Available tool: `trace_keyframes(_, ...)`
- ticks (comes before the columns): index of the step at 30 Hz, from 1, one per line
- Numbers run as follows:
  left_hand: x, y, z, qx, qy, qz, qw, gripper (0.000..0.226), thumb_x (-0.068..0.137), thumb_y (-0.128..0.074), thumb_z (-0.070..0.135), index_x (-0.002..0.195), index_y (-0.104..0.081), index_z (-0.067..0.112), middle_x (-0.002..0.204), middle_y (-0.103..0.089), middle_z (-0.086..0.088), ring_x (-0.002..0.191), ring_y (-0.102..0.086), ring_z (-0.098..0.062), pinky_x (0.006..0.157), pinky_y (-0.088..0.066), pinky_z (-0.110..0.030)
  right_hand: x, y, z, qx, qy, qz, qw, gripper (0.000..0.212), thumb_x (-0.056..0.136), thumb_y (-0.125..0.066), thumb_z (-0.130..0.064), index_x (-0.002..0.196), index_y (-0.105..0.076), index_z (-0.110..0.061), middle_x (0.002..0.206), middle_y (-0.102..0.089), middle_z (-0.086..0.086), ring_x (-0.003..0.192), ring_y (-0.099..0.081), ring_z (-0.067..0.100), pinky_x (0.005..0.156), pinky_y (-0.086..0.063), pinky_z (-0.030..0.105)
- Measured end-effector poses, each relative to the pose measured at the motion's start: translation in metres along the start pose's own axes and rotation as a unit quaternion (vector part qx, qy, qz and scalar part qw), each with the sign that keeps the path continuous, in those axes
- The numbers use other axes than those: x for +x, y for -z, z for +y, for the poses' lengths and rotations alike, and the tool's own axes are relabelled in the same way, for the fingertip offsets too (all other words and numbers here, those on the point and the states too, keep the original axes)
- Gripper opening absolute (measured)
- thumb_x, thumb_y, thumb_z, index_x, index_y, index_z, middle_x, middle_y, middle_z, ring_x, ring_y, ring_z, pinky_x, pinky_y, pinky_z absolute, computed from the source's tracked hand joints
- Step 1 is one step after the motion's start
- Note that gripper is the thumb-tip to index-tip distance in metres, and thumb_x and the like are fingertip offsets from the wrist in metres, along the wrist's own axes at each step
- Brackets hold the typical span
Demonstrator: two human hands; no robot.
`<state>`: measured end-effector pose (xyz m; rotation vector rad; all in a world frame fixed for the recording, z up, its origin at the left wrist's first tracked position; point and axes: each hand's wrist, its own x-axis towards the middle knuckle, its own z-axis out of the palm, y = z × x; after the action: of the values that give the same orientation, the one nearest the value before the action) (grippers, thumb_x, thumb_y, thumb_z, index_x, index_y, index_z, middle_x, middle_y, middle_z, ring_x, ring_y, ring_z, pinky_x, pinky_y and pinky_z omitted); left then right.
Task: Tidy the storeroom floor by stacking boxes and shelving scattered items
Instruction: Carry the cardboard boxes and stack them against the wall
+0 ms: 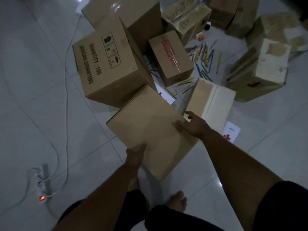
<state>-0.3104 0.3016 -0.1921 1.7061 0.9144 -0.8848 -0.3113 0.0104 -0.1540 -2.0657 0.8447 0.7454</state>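
A plain brown cardboard box [146,124] is held between my two hands above the tiled floor. My left hand [135,155] grips its near-left edge, thumb on top. My right hand [190,125] holds the right edge with the thumb pressed on the top face and fingers over the side. A printed box [106,67] marked QUANTITY 100 stands just beyond it. A pale box [211,100] sits to the right, and a small taped box [171,57] lies further back.
Several coloured pens [205,54] lie scattered on the floor among more boxes [260,70] at the back right. White papers [231,132] with red crosses lie under the boxes. A power strip [43,184] with a lit switch and white cables lies at the left.
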Motion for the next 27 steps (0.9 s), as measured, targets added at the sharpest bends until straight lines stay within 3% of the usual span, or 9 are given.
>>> trace_keyframes(3,0.017,-0.021,-0.017,-0.066,-0.024,0.023,0.997,0.087,0.075,-0.088,0.043,0.138,-0.034,0.018,0.136,-0.056,-0.009,0.114,-0.061,-0.033,0.096,-0.054,-0.057,0.011,-0.021,0.016,0.005,-0.005,-0.021,1.000,0.101,0.072,-0.057,-0.091,0.152,-0.038,-0.033,0.145,-0.057,0.001,0.125,-0.059,0.029,0.104,-0.048,0.043)
trace_keyframes(6,0.014,-0.011,-0.024,-0.055,-0.044,0.026,0.997,0.120,0.061,-0.090,0.061,0.151,-0.028,0.010,0.136,-0.056,-0.002,0.111,-0.065,-0.028,0.091,-0.059,-0.051,-0.010,-0.029,0.019,0.018,0.007,0.018,1.000,0.086,0.078,-0.059,-0.084,0.147,-0.046,-0.035,0.139,-0.062,-0.001,0.121,-0.062,0.027,0.102,-0.049,0.040)
trace_keyframes(8,0.009,0.007,-0.030,-0.043,-0.055,0.016,0.997,0.129,0.052,-0.090,0.070,0.151,-0.033,0.011,0.141,-0.056,-0.001,0.115,-0.064,-0.027,0.094,-0.058,-0.051,-0.036,-0.029,0.018,0.036,0.013,0.025,0.999,0.083,0.078,-0.060,-0.083,0.147,-0.046,-0.040,0.138,-0.064,-0.002,0.123,-0.061,0.026,0.104,-0.049,0.040)
trace_keyframes(14,-0.093,0.050,0.011,0.046,-0.126,-0.016,0.991,0.101,0.071,-0.081,0.066,0.152,-0.040,0.022,0.144,-0.056,0.000,0.126,-0.058,-0.027,0.103,-0.051,-0.053,-0.132,-0.006,0.003,0.062,-0.050,0.033,0.996,0.092,0.074,-0.051,-0.092,0.145,-0.049,-0.034,0.137,-0.064,-0.002,0.122,-0.061,0.025,0.104,-0.048,0.041)
trace_keyframes(21,-0.238,0.075,0.098,0.110,-0.220,-0.008,0.969,0.086,0.076,-0.068,0.079,0.146,-0.047,0.034,0.141,-0.059,0.010,0.128,-0.057,-0.019,0.108,-0.047,-0.047,-0.277,0.070,-0.063,0.046,-0.099,0.183,0.977,0.081,0.079,-0.047,-0.090,0.133,-0.059,-0.031,0.120,-0.071,0.002,0.112,-0.066,0.031,0.096,-0.051,0.039)
trace_keyframes(27,-0.347,0.094,0.176,0.160,-0.312,-0.063,0.934,0.064,0.082,-0.063,0.075,0.135,-0.056,0.040,0.123,-0.067,0.020,0.112,-0.064,-0.009,0.099,-0.052,-0.036,-0.386,0.134,-0.108,0.057,-0.124,0.270,0.953,0.085,0.073,-0.032,-0.099,0.115,-0.062,-0.031,0.106,-0.072,0.003,0.098,-0.068,0.032,0.087,-0.055,0.041)
